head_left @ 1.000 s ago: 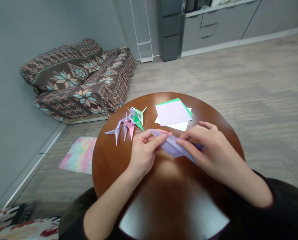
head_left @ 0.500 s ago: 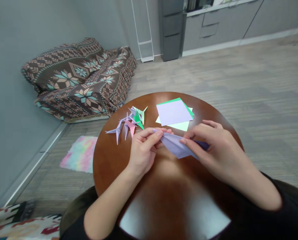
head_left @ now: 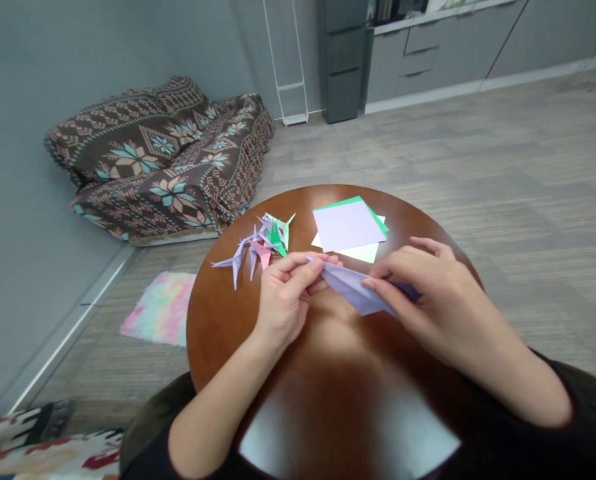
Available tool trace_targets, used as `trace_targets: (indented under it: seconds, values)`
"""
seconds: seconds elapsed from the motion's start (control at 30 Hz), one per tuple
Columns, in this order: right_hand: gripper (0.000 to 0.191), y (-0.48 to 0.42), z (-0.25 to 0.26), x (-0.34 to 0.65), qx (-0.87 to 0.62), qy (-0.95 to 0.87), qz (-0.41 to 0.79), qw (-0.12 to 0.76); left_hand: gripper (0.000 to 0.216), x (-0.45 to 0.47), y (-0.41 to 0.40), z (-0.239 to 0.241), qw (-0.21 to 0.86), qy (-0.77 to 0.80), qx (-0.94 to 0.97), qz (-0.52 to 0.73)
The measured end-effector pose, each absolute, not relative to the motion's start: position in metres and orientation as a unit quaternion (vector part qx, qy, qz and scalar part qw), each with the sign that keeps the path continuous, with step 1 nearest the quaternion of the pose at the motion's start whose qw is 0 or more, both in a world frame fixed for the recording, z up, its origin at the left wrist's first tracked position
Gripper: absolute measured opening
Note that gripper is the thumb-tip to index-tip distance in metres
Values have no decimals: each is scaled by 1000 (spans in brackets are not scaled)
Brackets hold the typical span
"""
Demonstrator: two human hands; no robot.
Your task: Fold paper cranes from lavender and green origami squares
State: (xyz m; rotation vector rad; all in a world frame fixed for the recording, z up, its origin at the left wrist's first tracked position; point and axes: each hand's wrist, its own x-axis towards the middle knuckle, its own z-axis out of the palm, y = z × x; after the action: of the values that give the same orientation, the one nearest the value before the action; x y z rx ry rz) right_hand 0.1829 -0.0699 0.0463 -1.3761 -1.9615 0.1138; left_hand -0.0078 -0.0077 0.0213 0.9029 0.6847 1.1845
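**A:** Where is the folded purple paper?

**B:** Above the round wooden table, over its middle, held between both hands. It spans from the left hand to the right hand, with the left tip higher than the rest.

**A:** State of the left hand?

**B:** Closed on the paper. The fingertips and thumb pinch the left tip, which lies between them.

**A:** And the right hand?

**B:** Also closed on the paper. The fingers press on the paper's upper face. The right end of the paper passes under the hand and is hidden there. Whether the paper touches the table cannot be told.

**A:** What else lies on the table?

**B:** A stack of square sheets, purple on top with green beneath, sits at the far side, just beyond the right fingers. A cluster of small folded figures in purple, pink and green lies left of the stack, near the left hand.

**A:** Off the table?

**B:** A patterned cushion rests against the wall, and a pastel cloth lies on the floor.
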Motion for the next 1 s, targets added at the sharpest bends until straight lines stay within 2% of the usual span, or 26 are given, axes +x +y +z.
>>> trace_targets:
  seconds: [0.5,0.63,0.7,1.0]
  values:
    - [16,-72,51,189,-534,-772,34,343,11,-12,-4,23,674,277,392,562]
    - [18,-72,52,188,-541,-771,59,332,21,-12,-6,21,692,280,433,506]
    - [19,-72,53,187,-545,-768,68,329,17,-10,-8,19,687,304,456,476]
    - [19,-70,52,186,-554,-759,86,330,19,-9,-8,16,664,354,454,477]
